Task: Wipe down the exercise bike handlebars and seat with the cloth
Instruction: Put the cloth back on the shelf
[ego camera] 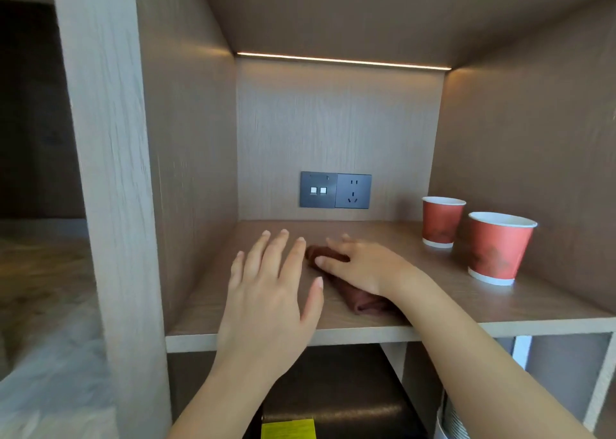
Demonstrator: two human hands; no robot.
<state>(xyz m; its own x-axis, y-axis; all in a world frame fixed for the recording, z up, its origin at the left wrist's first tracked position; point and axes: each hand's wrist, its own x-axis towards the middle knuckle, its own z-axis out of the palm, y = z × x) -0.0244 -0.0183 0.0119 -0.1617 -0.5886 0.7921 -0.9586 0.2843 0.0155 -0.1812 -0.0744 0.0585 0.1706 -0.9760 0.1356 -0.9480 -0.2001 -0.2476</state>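
Observation:
A small dark brown cloth (361,300) lies crumpled on the wooden shelf (416,308) inside a cabinet niche. My right hand (363,267) lies over the cloth, and one end of the cloth shows between its thumb and fingers, which close around it. My left hand (270,285) is flat above the shelf just left of the cloth, fingers spread and straight, holding nothing. No exercise bike is in view.
Two red paper cups (441,222) (500,248) stand at the shelf's right side. A grey switch and socket panel (335,190) sits on the back wall. Below the shelf is a dark box (336,402) with a yellow label. A cabinet post (113,205) rises on the left.

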